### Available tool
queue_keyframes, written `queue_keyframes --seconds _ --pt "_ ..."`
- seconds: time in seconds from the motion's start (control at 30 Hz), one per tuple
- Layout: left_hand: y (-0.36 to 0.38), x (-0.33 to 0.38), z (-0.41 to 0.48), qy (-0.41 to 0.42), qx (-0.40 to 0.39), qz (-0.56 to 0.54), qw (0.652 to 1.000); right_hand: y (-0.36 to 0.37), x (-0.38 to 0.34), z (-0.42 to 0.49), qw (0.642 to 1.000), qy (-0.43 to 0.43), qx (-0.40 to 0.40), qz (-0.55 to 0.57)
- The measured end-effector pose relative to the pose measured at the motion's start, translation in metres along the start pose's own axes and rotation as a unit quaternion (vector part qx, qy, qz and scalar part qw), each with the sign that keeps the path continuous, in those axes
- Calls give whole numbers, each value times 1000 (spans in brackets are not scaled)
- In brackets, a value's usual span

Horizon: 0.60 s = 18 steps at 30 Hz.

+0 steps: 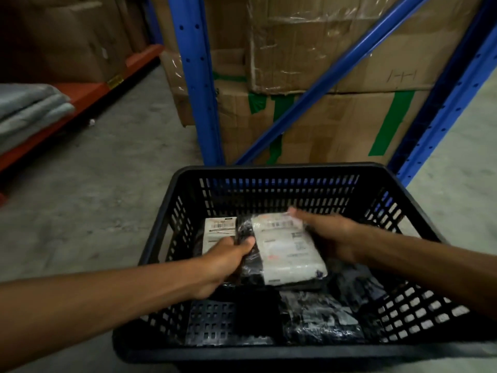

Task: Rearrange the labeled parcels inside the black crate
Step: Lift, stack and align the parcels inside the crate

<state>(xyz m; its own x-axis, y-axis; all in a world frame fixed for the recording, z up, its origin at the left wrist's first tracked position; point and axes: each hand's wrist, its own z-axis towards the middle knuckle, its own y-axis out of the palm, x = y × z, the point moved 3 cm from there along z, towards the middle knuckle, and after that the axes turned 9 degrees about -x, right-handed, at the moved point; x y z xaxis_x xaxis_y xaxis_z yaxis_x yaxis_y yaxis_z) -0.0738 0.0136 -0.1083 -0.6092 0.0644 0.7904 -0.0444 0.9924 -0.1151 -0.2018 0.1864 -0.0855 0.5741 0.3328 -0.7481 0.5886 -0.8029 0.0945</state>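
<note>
From the head camera, the black crate (279,181) sits on the grey concrete floor (107,197), its far rim close to the foot of the blue rack (199,84) and the stacked cardboard boxes (336,76) behind it; open floor lies to the left of the crate, out to an orange shelf beam (80,103) with folded grey cloth (29,109) on it, and a strip of floor shows on the right past the rack's upright. Inside, the far part of the crate floor is bare along the slotted back wall, and a patch of bare perforated floor shows at the near left corner. Both hands hold one labeled parcel (285,249), a black plastic-wrapped bundle with a white label facing up; its long axis runs from the far wall toward the camera, leaning a little to the right at the near end. The left hand (226,259) is closed around the parcel's left edge, thumb on top; the right hand (325,232) presses on the far right corner, fingers spread over the label's edge. Just left of it, partly under the left hand, lies a second labeled parcel (219,231), label up. Near the front right of the crate lie dark shiny-wrapped parcels (322,319), whose labels cannot be seen.
</note>
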Motion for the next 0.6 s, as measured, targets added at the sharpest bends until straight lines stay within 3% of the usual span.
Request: queue_keyframes --seconds 0.1,0.3,0.5,0.6 --pt "-17 -9 0 20 71 41 996 30 17 10 998 -2 5 -59" --pt "-68 10 1 -28 232 154 960 78 -8 50 989 -110 -10 -96" --pt "-58 23 11 -154 161 298 928 105 6 73 970 -62 -80 -220" --pt "-48 31 10 -180 148 312 921 86 6 75 953 -62 -95 -282"
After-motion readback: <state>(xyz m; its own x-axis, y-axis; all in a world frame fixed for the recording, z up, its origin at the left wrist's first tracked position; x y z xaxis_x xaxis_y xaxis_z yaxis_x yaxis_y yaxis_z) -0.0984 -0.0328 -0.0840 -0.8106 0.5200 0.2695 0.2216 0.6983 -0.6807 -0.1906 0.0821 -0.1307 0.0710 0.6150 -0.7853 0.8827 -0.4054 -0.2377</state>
